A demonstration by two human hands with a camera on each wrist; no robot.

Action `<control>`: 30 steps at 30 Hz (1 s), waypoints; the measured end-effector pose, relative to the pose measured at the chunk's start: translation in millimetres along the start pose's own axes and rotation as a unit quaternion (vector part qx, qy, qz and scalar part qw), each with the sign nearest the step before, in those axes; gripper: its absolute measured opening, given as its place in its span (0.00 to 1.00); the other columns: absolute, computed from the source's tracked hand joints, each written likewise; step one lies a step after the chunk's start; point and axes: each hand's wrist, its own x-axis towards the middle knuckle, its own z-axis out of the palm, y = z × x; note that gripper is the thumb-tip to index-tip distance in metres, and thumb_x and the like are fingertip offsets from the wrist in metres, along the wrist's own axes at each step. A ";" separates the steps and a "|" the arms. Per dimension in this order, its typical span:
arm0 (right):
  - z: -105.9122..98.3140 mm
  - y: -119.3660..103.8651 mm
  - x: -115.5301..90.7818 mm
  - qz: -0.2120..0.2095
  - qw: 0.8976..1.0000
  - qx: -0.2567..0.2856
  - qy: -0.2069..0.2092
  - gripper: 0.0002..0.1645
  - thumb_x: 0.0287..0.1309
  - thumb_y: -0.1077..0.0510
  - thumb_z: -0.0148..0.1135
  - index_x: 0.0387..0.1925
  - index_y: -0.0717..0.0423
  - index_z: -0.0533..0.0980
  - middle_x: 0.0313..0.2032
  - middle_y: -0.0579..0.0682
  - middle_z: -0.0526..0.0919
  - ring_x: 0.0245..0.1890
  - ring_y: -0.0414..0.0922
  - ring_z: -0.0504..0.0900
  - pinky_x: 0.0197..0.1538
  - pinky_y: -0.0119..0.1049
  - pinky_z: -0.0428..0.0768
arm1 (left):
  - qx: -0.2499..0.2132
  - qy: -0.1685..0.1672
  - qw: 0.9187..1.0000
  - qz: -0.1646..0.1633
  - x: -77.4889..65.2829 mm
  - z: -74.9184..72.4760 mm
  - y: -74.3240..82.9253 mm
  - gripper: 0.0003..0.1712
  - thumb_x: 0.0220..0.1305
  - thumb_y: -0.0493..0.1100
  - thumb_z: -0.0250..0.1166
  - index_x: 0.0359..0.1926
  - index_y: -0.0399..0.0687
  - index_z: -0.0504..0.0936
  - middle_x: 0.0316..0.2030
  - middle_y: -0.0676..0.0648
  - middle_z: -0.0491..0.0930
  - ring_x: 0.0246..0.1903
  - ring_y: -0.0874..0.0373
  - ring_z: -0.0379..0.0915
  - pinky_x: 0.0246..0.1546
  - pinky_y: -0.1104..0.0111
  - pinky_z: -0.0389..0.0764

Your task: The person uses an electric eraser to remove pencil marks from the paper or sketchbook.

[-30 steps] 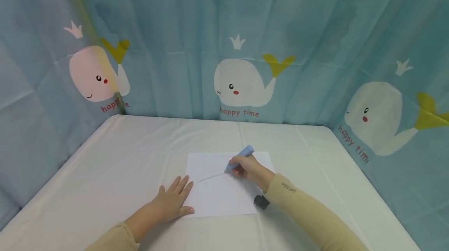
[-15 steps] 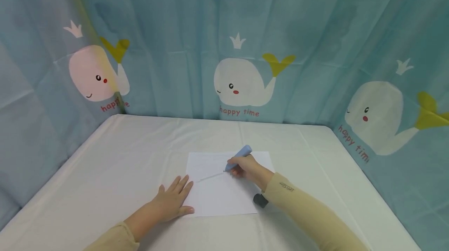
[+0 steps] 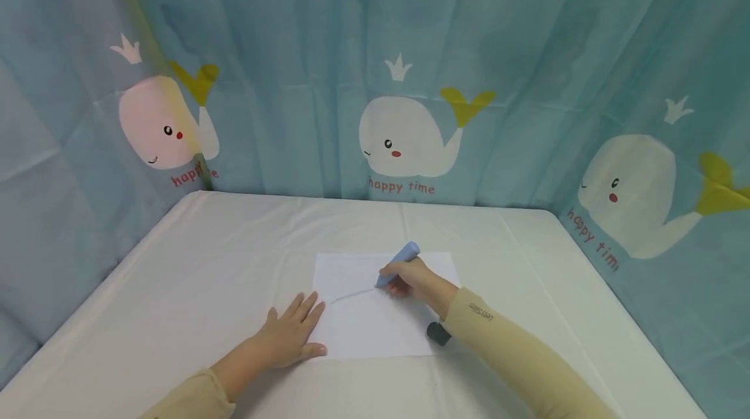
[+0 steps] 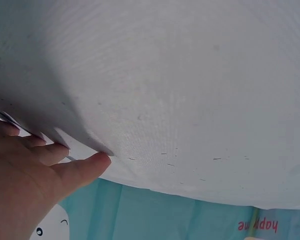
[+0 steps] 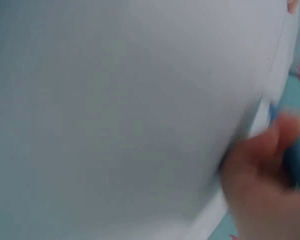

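Note:
A white sheet of paper (image 3: 375, 334) lies on the table and carries one thin, faint slanting line (image 3: 348, 296). My right hand (image 3: 409, 278) grips a thick light-blue marker (image 3: 401, 261), tilted with its tip down at the right end of that line. In the right wrist view, this hand (image 5: 265, 165) and the blue marker (image 5: 299, 157) are blurred at the right side. With fingers spread, my left hand (image 3: 290, 334) rests flat at the left edge of the sheet. The left wrist view shows that hand (image 4: 35, 170) from the thumb side.
White cloth covers the table (image 3: 222, 263). A small black object (image 3: 438, 334) shows beside the right sleeve (image 3: 498, 334), over the paper's lower right. Behind and along both sides hangs a teal curtain (image 3: 305, 113) printed with whales.
The marker's top has shifted slightly left and its tip stays near the same spot on the paper. The left hand keeps its place, and the line looks the same length.

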 end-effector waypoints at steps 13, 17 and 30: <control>5.5 1.5 2.5 -0.011 0.999 0.042 0.012 0.15 0.53 0.63 0.62 0.42 0.69 0.76 0.16 0.49 0.76 0.13 0.37 0.72 0.22 0.27 0.70 | 0.006 -0.006 1.000 -0.006 -0.4 0.4 0.6 0.49 0.63 0.65 0.57 0.71 0.33 0.58 0.73 0.32 0.50 0.71 0.33 0.42 0.56 0.26 0.49; 6.7 0.3 1.8 -0.010 0.999 0.040 0.018 0.15 0.53 0.63 0.63 0.41 0.69 0.76 0.16 0.49 0.76 0.13 0.37 0.73 0.22 0.26 0.70 | 0.009 -0.006 1.000 -0.008 0.6 1.2 0.1 0.49 0.63 0.66 0.57 0.71 0.34 0.59 0.73 0.32 0.50 0.71 0.34 0.42 0.56 0.26 0.49; 7.7 -1.8 1.5 0.005 1.000 0.015 -0.021 0.16 0.55 0.64 0.64 0.43 0.70 0.75 0.19 0.52 0.79 0.15 0.39 0.75 0.22 0.26 0.73 | 0.006 -0.010 1.000 -0.012 -1.5 -1.7 2.3 0.49 0.63 0.65 0.58 0.71 0.33 0.58 0.72 0.32 0.50 0.71 0.33 0.42 0.56 0.26 0.49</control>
